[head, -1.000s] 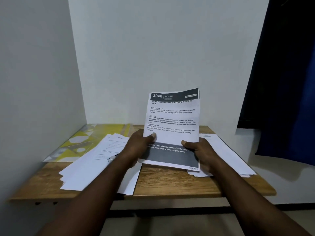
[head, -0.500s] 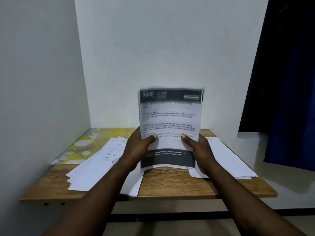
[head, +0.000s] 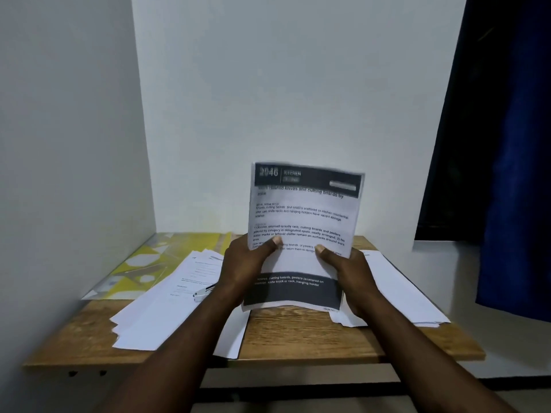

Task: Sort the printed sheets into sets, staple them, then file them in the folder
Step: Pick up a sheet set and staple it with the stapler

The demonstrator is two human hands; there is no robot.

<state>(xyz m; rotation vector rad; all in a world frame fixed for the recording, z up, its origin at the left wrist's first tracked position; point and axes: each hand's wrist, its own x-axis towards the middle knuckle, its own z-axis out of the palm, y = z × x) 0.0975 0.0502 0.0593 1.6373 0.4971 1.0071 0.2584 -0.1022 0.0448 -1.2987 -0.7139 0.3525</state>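
Above the middle of the table (head: 298,332): we hold a set of printed sheets (head: 301,216) upright with its print facing us. We cannot tell whether its lower edge touches the wood.
Left hand (head: 247,263): grasps the set's left edge in its lower half, thumb on the printed face and fingers behind.
Right hand (head: 346,269): grasps the right edge at about the same height, thumb in front and fingers behind.
Sheet count: the top edge is blurred, so we cannot tell.
Weight: we judge the set light; a thumb pinch carries it.
Stiffness: soft. The upper half stands unsupported and would likely flop under a one-corner hold.
Surface: smooth. We expect the sheets to slide over one another, which helps squaring but risks slippage.
Fragility: creases and tears easily, so we advise moderate pressure.
Where to hold: both side edges, low, for squaring; for stapling, we would pinch close to the corner being stapled.
Stapler (head: 202,292): lies on the left pile (head: 167,299), just left of the left wrist and partly hidden.
Right pile (head: 399,287): lies flat beyond the right hand.
Folder (head: 143,263): yellow, lies flat at the far left beside the wall.
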